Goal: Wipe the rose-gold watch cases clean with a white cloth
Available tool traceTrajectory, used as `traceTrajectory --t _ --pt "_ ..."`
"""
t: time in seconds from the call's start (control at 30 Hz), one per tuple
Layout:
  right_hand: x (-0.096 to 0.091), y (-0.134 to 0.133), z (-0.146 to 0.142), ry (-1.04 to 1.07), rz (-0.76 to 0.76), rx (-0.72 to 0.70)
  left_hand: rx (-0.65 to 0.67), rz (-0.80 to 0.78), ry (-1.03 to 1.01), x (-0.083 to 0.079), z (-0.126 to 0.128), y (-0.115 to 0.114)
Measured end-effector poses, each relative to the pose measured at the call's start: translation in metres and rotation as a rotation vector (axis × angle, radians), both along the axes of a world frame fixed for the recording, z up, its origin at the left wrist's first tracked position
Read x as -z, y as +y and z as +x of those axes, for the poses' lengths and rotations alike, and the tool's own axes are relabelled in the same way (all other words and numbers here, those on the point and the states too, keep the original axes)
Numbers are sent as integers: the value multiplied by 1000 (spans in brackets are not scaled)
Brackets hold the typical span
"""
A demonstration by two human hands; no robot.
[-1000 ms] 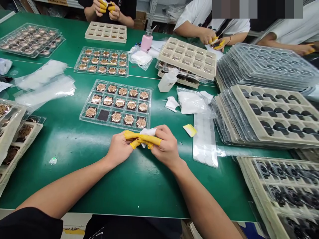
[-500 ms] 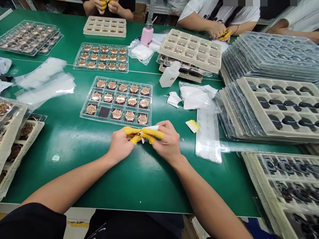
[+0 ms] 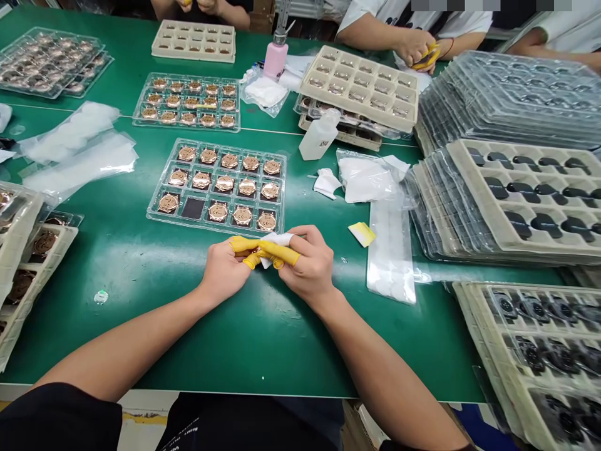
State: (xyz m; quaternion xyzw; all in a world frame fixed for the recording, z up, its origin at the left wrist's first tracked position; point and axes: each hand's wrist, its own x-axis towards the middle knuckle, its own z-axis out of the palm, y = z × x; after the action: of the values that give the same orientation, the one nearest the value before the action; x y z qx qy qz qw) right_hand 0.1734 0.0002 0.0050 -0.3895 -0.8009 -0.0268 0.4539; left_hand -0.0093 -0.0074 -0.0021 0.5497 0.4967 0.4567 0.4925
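Both my hands meet over the green table, their fingertips covered by yellow finger cots. My left hand (image 3: 225,266) is closed in a pinch on a small rose-gold watch case, almost wholly hidden by the fingers. Pressed against the same piece, my right hand (image 3: 310,260) is closed on a white cloth (image 3: 277,239) that sticks out above and below its fingers. Just beyond them lies a clear plastic tray (image 3: 213,227) of rose-gold watch cases (image 3: 224,183), marked sides up. One pocket in its front row shows only a dark pad (image 3: 192,208).
Trays of dark parts (image 3: 539,194) are stacked high on the right. Other watch trays stand at left (image 3: 42,250) and further back (image 3: 188,100). A white bottle (image 3: 319,134), a pink bottle (image 3: 275,56), wipes (image 3: 359,178) and plastic sleeves (image 3: 392,250) lie around. Co-workers' hands (image 3: 417,50) show opposite.
My right fingers have slid left across my left fingertips, and the cloth now covers more of the held piece. The whole view has shifted slightly.
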Motion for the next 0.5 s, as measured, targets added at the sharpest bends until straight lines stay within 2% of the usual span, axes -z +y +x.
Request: traceTrajectory --t 0.13,0.3,0.33,0.4,0.47,0.5 --pt "4 5 5 99 -89 87 -52 -89 -186 -5 3 0" --pt "-1 2 6 -78 -112 116 -47 -62 -148 0 1 2" --pt "-2 1 5 -80 -174 111 -33 -57 -132 0 1 2" --pt "-5 -2 3 38 -409 53 -1 -67 -118 1 0 3" --pt "-7 -3 3 275 -668 -16 -6 -86 -143 -1 0 5" --pt "-8 -3 3 397 -739 -25 -27 -93 -168 -2 0 7"
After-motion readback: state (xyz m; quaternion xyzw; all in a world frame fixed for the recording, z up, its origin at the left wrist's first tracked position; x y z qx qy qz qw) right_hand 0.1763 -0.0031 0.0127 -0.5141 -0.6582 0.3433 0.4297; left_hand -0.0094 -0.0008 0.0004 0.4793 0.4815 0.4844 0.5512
